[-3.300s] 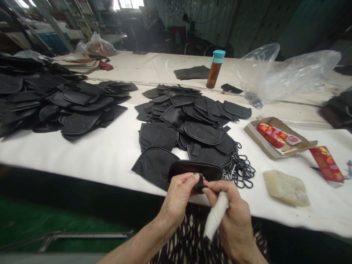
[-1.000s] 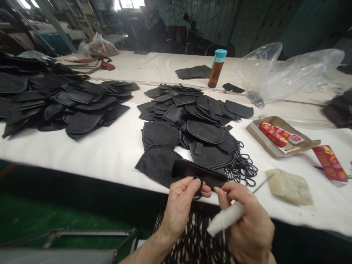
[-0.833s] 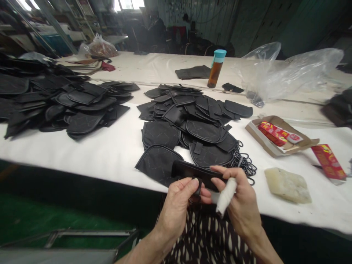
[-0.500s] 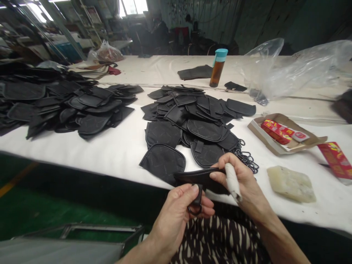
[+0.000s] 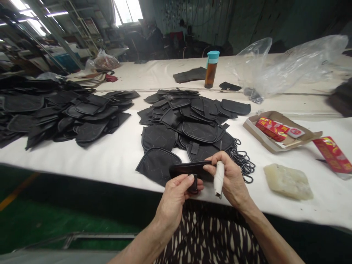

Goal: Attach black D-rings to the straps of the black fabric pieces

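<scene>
My left hand (image 5: 176, 194) is closed, thumb and fingers pinching a short black strap loop (image 5: 194, 184); the ring on it is mostly hidden now. My right hand (image 5: 228, 179) is closed around an awl (image 5: 219, 179) with a white wrapped handle, its thin metal tip pointing up. Between the thumb and forefinger of that same hand is the edge of a black pouch (image 5: 183, 168), held just above the table's front edge. Right behind both hands lies a pile of similar black pouches (image 5: 202, 132). Black snap hooks (image 5: 244, 161) lie beside my right hand.
A larger heap of black pieces (image 5: 55, 110) covers the table's left. To the right are a cardboard tray (image 5: 264, 143) with red packets, a red box (image 5: 332, 154) and a yellowish block (image 5: 288, 181). Farther back stand a bottle (image 5: 211, 71) and clear plastic bags (image 5: 297, 66).
My left hand has moved up, bringing the strap loop against the pouch; its ring is less visible. The awl has turned more upright, and its tip now shows.
</scene>
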Demonstrator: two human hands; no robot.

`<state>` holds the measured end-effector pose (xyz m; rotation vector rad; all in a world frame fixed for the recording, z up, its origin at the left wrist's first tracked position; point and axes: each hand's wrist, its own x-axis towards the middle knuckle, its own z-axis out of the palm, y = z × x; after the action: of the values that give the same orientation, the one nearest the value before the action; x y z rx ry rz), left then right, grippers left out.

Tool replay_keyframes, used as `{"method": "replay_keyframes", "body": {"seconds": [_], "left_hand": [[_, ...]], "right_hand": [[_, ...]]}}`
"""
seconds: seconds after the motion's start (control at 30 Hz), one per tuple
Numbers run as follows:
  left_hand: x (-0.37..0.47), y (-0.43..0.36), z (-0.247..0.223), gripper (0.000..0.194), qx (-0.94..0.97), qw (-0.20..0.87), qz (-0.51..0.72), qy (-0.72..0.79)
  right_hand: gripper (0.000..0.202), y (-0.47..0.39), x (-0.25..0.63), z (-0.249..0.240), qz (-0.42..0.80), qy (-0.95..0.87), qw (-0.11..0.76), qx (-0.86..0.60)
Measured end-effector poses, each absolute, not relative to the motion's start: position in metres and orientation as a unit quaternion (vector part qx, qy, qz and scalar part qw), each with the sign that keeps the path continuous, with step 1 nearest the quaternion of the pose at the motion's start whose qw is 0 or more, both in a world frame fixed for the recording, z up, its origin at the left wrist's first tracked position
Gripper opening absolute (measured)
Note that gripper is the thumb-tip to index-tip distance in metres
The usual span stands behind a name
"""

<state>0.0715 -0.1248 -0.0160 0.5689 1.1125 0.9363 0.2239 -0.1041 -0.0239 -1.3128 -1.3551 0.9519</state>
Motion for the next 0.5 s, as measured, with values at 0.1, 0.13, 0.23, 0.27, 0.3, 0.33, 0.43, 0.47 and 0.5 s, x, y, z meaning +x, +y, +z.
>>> {"method": "replay_keyframes", "body": {"seconds": [0.1,0.13,0.23,0.27,0.3,0.33,0.43,0.47,0.5], "left_hand": [[0.0709,-0.1230,-0.0193,0.026,0.275,0.703,0.427,0.498],[0.0711,-0.1228,-0.0204,0.027,0.278,0.703,0.427,0.496],[0.0727,-0.1234,-0.0226,0.028,0.278,0.706,0.432,0.487],[0.0733,-0.1238,-0.0230,0.028,0.276,0.707,0.435,0.484],[0.0740,-0.1242,-0.0232,0.028,0.274,0.708,0.438,0.482],[0.0745,-0.1246,-0.0232,0.028,0.273,0.707,0.440,0.481],[0.0756,-0.1254,-0.0233,0.028,0.273,0.704,0.445,0.482],[0.0757,-0.1254,-0.0233,0.028,0.275,0.702,0.446,0.482],[0.0757,-0.1253,-0.0235,0.029,0.278,0.701,0.446,0.482]], "right_hand": [[0.015,-0.1024,0.2229,-0.0240,0.395,-0.554,0.493,-0.542],[0.016,-0.1023,0.2226,-0.0239,0.395,-0.552,0.493,-0.544],[0.016,-0.1028,0.2222,-0.0229,0.392,-0.551,0.491,-0.550],[0.015,-0.1030,0.2221,-0.0225,0.389,-0.551,0.490,-0.552],[0.015,-0.1032,0.2220,-0.0223,0.387,-0.552,0.488,-0.554],[0.015,-0.1034,0.2220,-0.0221,0.385,-0.553,0.487,-0.556],[0.016,-0.1036,0.2220,-0.0221,0.382,-0.555,0.487,-0.556],[0.017,-0.1036,0.2219,-0.0222,0.381,-0.556,0.488,-0.555],[0.017,-0.1036,0.2218,-0.0223,0.379,-0.558,0.488,-0.554]]}}
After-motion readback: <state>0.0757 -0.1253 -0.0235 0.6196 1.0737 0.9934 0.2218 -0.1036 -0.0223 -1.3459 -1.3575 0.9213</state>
